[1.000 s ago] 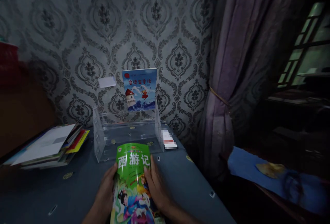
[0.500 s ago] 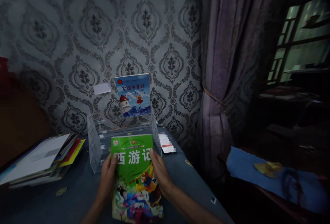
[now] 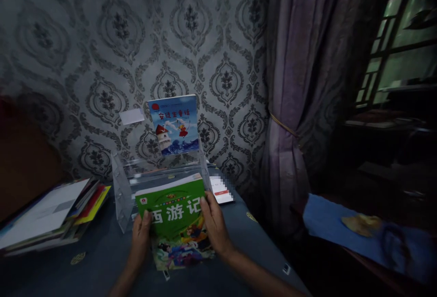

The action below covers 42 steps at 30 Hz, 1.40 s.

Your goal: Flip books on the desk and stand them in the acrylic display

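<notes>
covering most of the far side, the wall (image 3: 119, 51) shows a grey damask pattern. next in size is the table (image 3: 246, 256), which has a dark blue-grey surface with small printed marks. at the right of the wall, a purple curtain (image 3: 290, 83) hangs, gathered by a thin tie. farther right there is a window (image 3: 413, 37), and nearer, a blue cloth (image 3: 321, 215) with a yellowish piece on it; i cannot tell what this piece is. on the left of the table lies a stack of books and papers (image 3: 51, 215), with a white sheet on top. at the far middle of the table stands a clear stand (image 3: 121, 197). the green book (image 3: 177, 228) is in front of this stand, on the near side, with its cover facing up and tilted toward the viewer. behind it, a blue book (image 3: 175, 126) is upright at the far right of the stand. the right hand (image 3: 216, 231) grips the right edge of the green book, thumb on the cover, and the left hand (image 3: 140, 235) grips the left edge in the same manner. right of the stand lies a flat thing with a white face (image 3: 220, 192), partly blurred. the smallest is a white card (image 3: 132, 116), left of the blue book.
</notes>
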{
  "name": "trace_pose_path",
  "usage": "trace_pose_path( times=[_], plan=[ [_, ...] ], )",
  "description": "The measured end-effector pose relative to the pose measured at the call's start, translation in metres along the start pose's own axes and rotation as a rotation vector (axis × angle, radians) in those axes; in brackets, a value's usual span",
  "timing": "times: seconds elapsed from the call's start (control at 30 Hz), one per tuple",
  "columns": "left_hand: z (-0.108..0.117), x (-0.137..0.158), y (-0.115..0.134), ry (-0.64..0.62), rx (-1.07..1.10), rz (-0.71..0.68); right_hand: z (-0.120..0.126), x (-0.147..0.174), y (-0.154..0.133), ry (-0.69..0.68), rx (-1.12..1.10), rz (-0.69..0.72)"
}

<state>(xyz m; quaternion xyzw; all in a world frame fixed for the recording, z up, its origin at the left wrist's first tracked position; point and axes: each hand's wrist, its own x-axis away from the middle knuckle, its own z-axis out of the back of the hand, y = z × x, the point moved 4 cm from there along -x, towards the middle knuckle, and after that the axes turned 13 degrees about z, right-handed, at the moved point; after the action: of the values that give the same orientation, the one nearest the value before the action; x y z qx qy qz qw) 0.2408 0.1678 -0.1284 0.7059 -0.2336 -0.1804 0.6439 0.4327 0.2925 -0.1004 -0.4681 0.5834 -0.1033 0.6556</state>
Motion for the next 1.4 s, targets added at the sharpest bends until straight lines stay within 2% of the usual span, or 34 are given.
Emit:
trace_pose_path(
  times=[0.13,0.2,0.3,0.43,0.6,0.7,0.77,0.97,1.07,1.17,1.27,1.4],
  plan=[
    [0.002,0.002,0.005,-0.031,-0.092,-0.023,0.005,-0.001,-0.003,-0.048,-0.002,0.023],
    [0.004,0.005,0.012,-0.113,-0.177,-0.027,0.011,-0.001,-0.006,-0.11,0.029,0.039],
    [0.009,0.014,0.024,-0.303,-0.348,-0.052,0.022,-0.001,-0.012,-0.254,0.089,0.038],
    [0.021,0.021,0.033,-0.502,-0.638,-0.047,0.034,-0.002,-0.017,-0.4,0.128,-0.037],
    [0.028,0.017,0.034,-0.579,-0.784,-0.061,0.033,0.0,-0.017,-0.487,0.047,-0.184],
    [0.022,0.014,0.043,-0.581,-0.804,-0.069,0.031,-0.01,-0.019,-0.484,0.13,-0.135],
    [0.014,0.012,0.059,-0.575,-0.79,-0.134,0.03,-0.024,-0.025,-0.477,0.187,-0.068],
    [-0.022,-0.01,0.143,-0.404,-0.823,-0.547,0.028,-0.097,-0.062,-0.41,0.378,0.275],
    [-0.039,-0.023,0.186,-0.218,-0.82,-0.747,0.024,-0.135,-0.083,-0.369,0.37,0.444],
    [-0.053,-0.029,0.214,-0.097,-0.795,-0.89,0.02,-0.165,-0.095,-0.319,0.336,0.581],
    [-0.063,-0.033,0.223,-0.06,-0.788,-0.922,0.019,-0.18,-0.092,-0.306,0.295,0.649],
    [-0.067,-0.038,0.211,-0.086,-0.802,-0.902,0.023,-0.18,-0.073,-0.334,0.279,0.593]
  ],
)
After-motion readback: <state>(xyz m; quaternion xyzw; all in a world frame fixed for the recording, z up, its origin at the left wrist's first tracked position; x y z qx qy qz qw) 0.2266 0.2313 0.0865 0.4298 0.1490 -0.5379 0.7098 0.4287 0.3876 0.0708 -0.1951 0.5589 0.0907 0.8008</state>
